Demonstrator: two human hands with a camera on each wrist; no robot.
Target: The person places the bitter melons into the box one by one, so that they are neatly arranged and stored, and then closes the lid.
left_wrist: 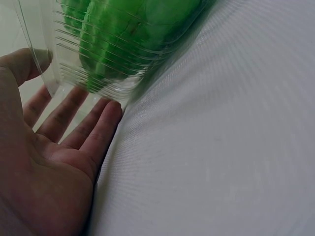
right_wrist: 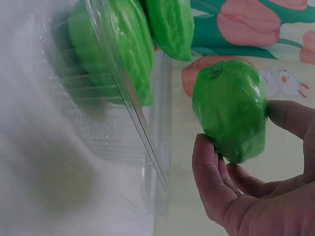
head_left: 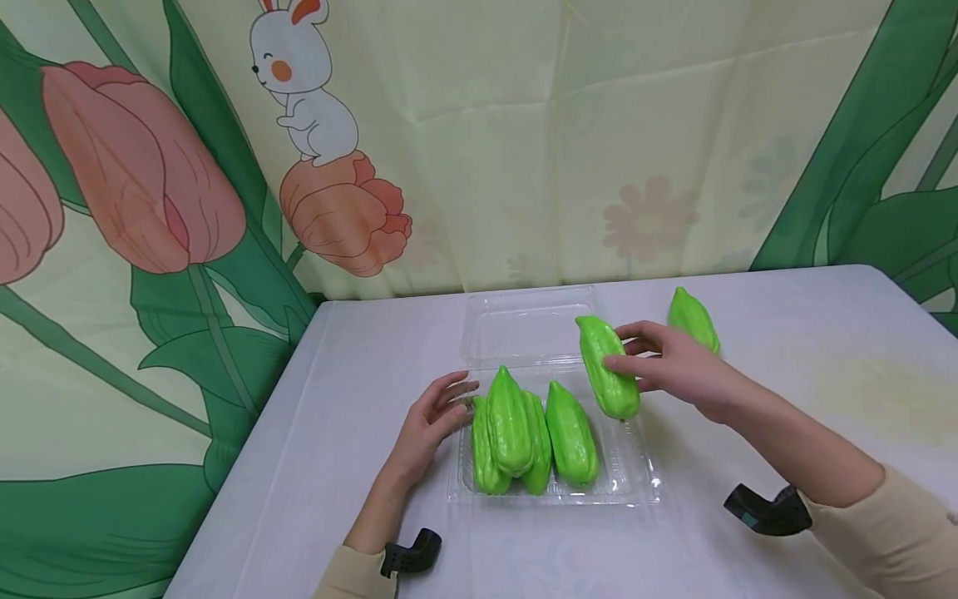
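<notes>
My right hand (head_left: pixel 677 370) holds a green bitter melon (head_left: pixel 608 366) between thumb and fingers, tilted over the right side of a clear plastic clamshell box (head_left: pixel 629 487). The right wrist view shows that melon (right_wrist: pixel 230 110) end-on, with the fingertips against its sides. Several more bitter melons lie in the box, one of them (head_left: pixel 511 423) on top of others and another (head_left: pixel 572 434) to their right. At the box's left wall is my left hand (head_left: pixel 427 428), its fingers fairly straight. In the left wrist view the fingers (left_wrist: pixel 101 128) lie right by the ribbed wall.
The box's clear lid (head_left: pixel 527 329) lies folded back toward the rear edge of the white-covered table (head_left: pixel 314 433). Another bitter melon (head_left: pixel 693 318) rests behind my right hand. A curtain (head_left: pixel 509 166) with tulips and a rabbit hangs behind the table.
</notes>
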